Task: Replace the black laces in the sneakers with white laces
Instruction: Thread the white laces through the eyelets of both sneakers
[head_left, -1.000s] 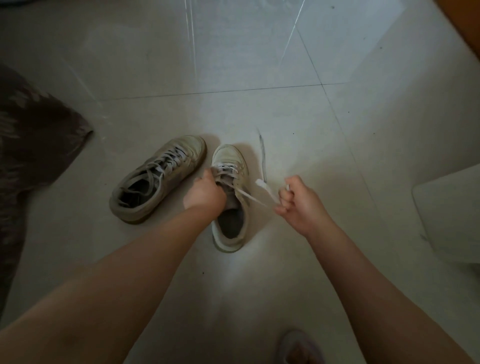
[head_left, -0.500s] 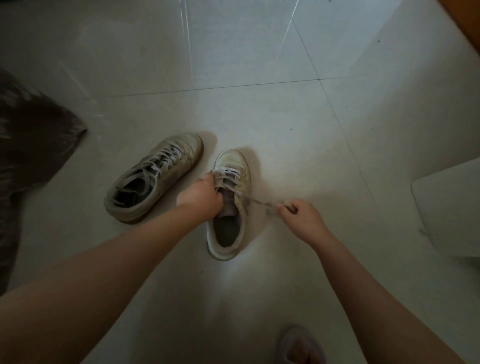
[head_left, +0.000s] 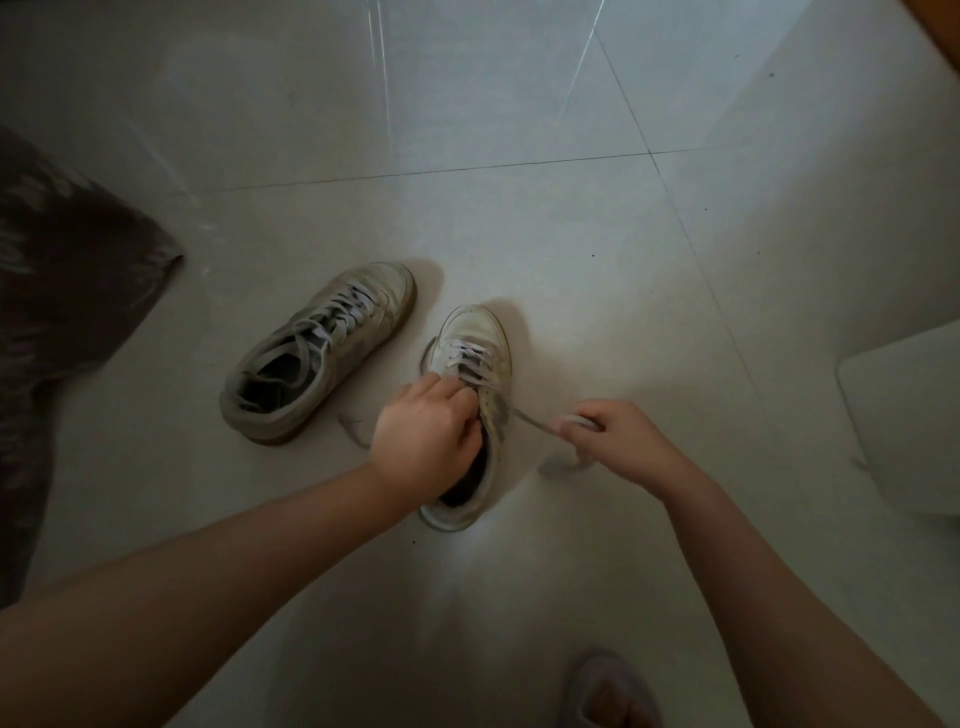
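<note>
No text, label, brand or number can be read anywhere

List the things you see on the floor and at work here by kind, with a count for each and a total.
Sneakers: 2, left sneaker and right sneaker
Hands: 2, left hand and right hand
White lace being pulled: 1
Dark cloth: 1
Total: 6

bare forearms, no sleeves, slipper
</note>
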